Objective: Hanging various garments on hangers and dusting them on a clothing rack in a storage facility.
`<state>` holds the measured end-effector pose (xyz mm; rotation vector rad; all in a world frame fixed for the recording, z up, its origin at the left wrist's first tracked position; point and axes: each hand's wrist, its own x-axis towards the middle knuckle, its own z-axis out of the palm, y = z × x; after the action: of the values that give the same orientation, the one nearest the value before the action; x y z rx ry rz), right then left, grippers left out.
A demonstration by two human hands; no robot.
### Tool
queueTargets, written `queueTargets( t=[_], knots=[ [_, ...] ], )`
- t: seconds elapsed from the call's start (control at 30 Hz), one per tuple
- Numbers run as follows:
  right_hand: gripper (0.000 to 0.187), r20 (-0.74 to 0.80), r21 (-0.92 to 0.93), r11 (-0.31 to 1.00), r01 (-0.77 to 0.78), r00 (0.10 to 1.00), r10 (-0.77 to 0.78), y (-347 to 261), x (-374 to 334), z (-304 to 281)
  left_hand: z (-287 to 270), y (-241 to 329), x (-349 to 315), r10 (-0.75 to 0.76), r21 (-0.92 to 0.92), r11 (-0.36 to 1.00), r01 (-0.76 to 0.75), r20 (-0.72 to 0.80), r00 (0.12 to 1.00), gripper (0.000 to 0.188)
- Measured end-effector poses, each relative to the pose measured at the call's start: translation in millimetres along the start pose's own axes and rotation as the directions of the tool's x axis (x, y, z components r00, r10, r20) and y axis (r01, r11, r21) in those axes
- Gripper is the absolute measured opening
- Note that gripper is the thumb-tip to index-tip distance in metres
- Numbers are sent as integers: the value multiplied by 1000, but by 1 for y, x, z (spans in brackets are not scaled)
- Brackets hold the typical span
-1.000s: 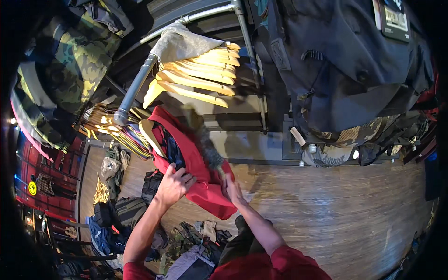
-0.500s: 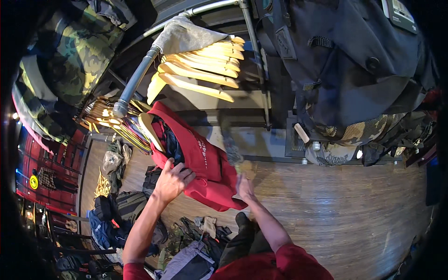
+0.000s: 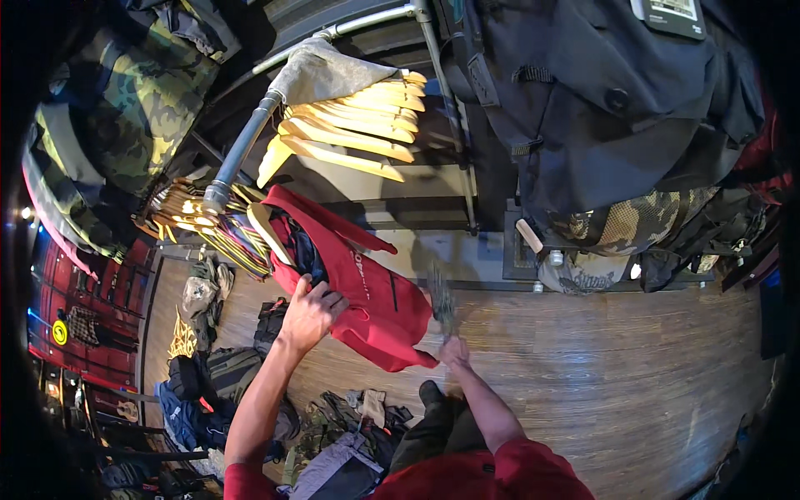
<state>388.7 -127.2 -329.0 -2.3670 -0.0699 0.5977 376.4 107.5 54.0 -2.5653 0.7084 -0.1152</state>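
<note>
A red jacket (image 3: 367, 287) with white lettering and a dark lining hangs at a slant on a wooden hanger (image 3: 267, 236). My left hand (image 3: 312, 315) is closed on the jacket's edge, with the fingers curled over the cloth. Just beyond the jacket's lower hem, my right hand (image 3: 452, 352) grips the near end of a mottled grey-green thing (image 3: 442, 300). That thing is long and smeared by motion, so its kind does not show. One red sleeve sticks out on the far side of the jacket.
A metal rail (image 3: 242, 150) carries bare wooden hangers (image 3: 350, 133) and a grey cloth (image 3: 329, 71). Dark backpacks (image 3: 617, 125) hang at the right, camouflage clothing (image 3: 142, 100) at the far left. Bags and clothes (image 3: 342, 442) lie on the wooden floor (image 3: 600, 383).
My right hand has moved slightly right and down with the mottled thing, away from the jacket's hem. The jacket has shifted and its far sleeve now sticks out. My left hand keeps its hold.
</note>
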Motion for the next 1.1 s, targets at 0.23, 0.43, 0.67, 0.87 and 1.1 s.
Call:
queueTargets(
  t=[0.23,0.43,0.67,0.87,1.1],
  knots=[
    [24,-249,227,826,516,851,-463,-82,-37,-19,8,4,13,-63,71,996,59,53,997,33],
    [33,74,-57,998,40,997,-35,75,-11,18,9,12,47,-91,96,991,90,10,996,17],
    [32,-57,54,996,-68,996,71,-12,-51,-83,21,-28,109,-333,-49,937,346,177,926,29],
    [42,-278,346,938,16,957,86,-74,-92,-123,7,-51,93,-80,-176,984,-11,-505,859,41],
    [38,-533,496,830,255,844,59,-103,-113,-87,49,-105,-17,-709,-666,705,244,-646,284,74]
  ],
)
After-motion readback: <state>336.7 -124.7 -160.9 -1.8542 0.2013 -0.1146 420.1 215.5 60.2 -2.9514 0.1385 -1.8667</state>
